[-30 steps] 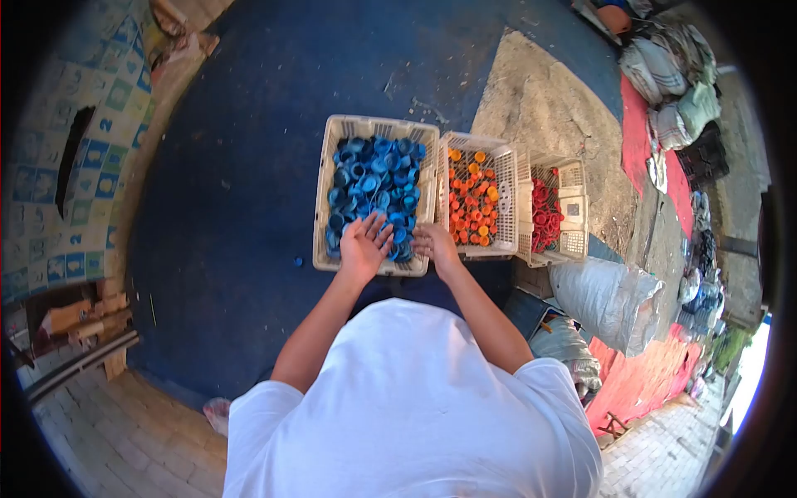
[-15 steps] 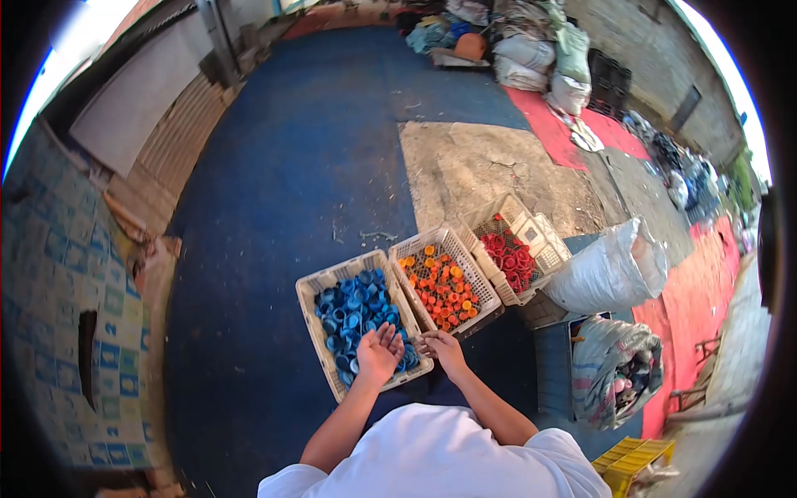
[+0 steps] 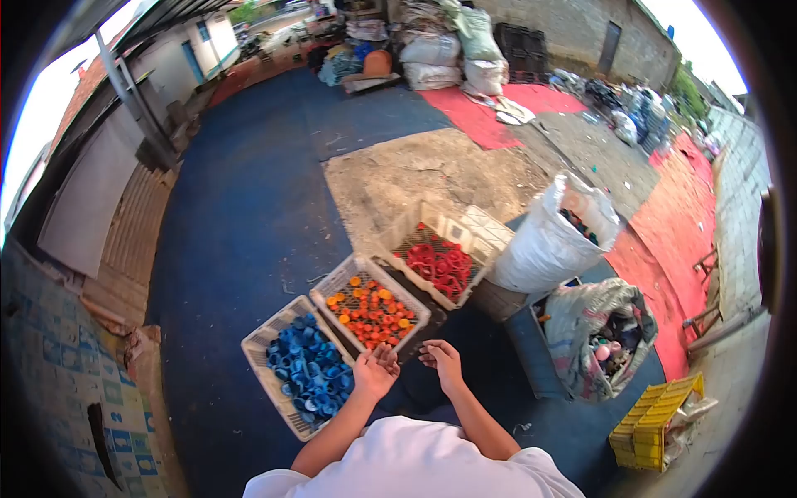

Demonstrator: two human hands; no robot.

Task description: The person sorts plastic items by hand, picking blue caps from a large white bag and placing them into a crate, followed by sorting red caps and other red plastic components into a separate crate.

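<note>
My left hand is palm up beside the right edge of the blue-cap crate, fingers stretched out, and nothing shows in it. A short gap away, my right hand has its fingers loosely bent and apart, with nothing visible between them. Blue plastic caps fill the nearest pale crate. Orange and yellow caps lie in a middle crate, just beyond my hands. Red caps and rings are in a third crate farther off.
A tall white sack and a blue bin holding a grey sack of mixed items stand on the right. A yellow crate sits lower right. Stuffed sacks are piled at the back. Blue matting covers the floor leftward.
The view has swung right and up, so the crates appear farther left. Both hands have moved off the blue-cap crate's near corner toward its right side, and the right hand's fingers look more separated.
</note>
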